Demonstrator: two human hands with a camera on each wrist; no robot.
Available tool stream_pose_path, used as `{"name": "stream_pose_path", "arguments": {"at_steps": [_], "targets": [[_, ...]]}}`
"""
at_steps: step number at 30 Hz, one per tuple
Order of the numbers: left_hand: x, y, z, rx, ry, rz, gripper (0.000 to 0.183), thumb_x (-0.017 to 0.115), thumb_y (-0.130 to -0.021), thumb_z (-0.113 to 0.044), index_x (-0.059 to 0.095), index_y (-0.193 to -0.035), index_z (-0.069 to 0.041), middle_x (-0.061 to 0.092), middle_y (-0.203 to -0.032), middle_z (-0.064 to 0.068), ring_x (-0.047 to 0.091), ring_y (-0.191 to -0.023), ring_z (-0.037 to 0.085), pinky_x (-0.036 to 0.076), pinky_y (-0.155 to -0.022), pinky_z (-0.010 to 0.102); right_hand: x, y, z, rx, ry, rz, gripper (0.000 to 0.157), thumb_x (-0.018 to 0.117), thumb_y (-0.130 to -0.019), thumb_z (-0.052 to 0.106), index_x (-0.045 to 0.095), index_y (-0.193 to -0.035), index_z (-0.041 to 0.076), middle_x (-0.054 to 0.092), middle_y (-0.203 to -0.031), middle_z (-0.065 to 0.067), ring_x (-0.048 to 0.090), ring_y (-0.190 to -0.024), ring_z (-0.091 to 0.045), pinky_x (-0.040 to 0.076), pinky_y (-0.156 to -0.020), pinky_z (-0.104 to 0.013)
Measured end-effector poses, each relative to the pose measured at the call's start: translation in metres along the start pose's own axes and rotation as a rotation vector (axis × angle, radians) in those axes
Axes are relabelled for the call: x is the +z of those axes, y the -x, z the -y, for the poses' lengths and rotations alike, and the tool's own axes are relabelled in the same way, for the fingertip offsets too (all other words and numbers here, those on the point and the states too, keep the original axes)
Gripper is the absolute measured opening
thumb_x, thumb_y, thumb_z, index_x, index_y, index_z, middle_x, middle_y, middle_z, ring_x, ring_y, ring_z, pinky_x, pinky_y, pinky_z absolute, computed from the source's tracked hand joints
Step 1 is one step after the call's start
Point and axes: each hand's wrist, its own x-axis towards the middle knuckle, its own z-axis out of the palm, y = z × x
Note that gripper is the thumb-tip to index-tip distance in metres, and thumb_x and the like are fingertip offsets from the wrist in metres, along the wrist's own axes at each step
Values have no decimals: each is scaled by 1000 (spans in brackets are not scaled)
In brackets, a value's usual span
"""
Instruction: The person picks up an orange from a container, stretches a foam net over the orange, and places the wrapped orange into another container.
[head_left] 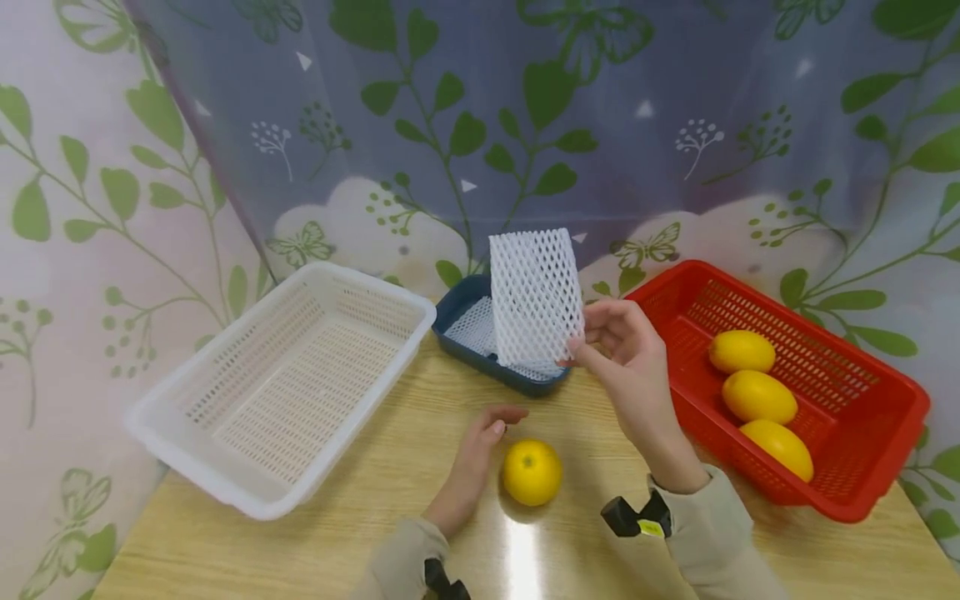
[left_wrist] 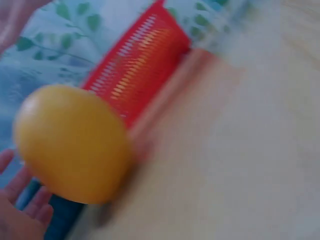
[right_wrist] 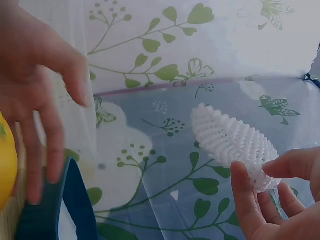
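1. Pinching the white foam net [head_left: 536,296] near its lower right corner, the right hand [head_left: 630,358] has thumb and fingers closed on the mesh; the rest stands upright and unsupported.
2. The left hand [head_left: 478,457] holds nothing. Its fingers are loosely extended, just beyond the round yellow fruit [head_left: 532,472], which sits on the table [head_left: 375,508] nearer the person.
3. For good handling, a light pinch close to the edge seems best: squeezing harder would probably flatten the mesh. The free left hand could steady the opposite edge. I cannot tell how wide the net's mouth is spread.
4. The fruit is round and looks smooth, so a nudge might roll it; a cupped palm would likely control it better than fingertips.
5. Behind the hands is the blue tray [head_left: 528,385], with more netting [head_left: 472,325] lying inside. The held net hides part of it in the head view, and its raised rim could catch a low-hanging edge.
6. On the left stands the white basket [head_left: 277,417], with no fruit visible in it. On the right, the red basket [head_left: 697,346] carries three yellow fruits [head_left: 759,397] in a row; its near wall lies close to the right forearm, so an outward elbow might knock it.
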Motion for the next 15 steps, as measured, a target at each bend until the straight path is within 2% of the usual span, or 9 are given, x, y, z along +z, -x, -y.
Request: {"name": "stream_pose_path", "arguments": {"at_steps": [3, 5, 8, 11, 15], "targets": [[-5, -10, -19, -5, -25, -58, 33, 41, -101, -14, 63, -113, 6, 67, -113, 21, 58, -110, 33, 41, -97, 37, 1, 8, 2, 33, -45, 3, 31, 66, -88, -9, 54, -116, -5, 64, -105, -13, 61, -87, -24, 57, -76, -29], [-9, -15, -33, -15, -41, -83, 31, 42, -100, -13, 65, -108, 6, 69, -103, 19, 60, -101, 28, 43, -91, 34, 2, 14, 3, 55, -58, 8, 32, 65, -87, -11, 54, -115, -3, 65, -105, -11, 61, -89, -24, 57, -77, -28], [-15, -19, -51, -57, -1, -87, 29, 42, -101, -13, 64, -99, 7, 67, -85, 17, 56, -80, 25, 44, -74, 29, 4, 23, 3, 72, -82, 36, 34, 64, -85, -16, 55, -114, -2, 64, -105, -10, 62, -90, -23, 57, -78, -28], [-20, -19, -66, -127, 99, -34, 31, 40, -100, -16, 62, -91, 3, 62, -76, 12, 48, -66, 21, 40, -62, 25, 6, 33, 0, 70, -115, 88, 37, 63, -83, -19, 54, -115, -2, 63, -107, -10, 62, -90, -22, 57, -79, -28], [-24, -18, -81, -220, 298, 133, 34, 41, -103, -32, 61, -99, -5, 59, -77, 8, 48, -62, 16, 41, -59, 24, 7, 44, -7, 86, -180, 171, 39, 61, -82, -20, 54, -116, -2, 64, -107, -8, 62, -92, -21, 56, -79, -29]]}}
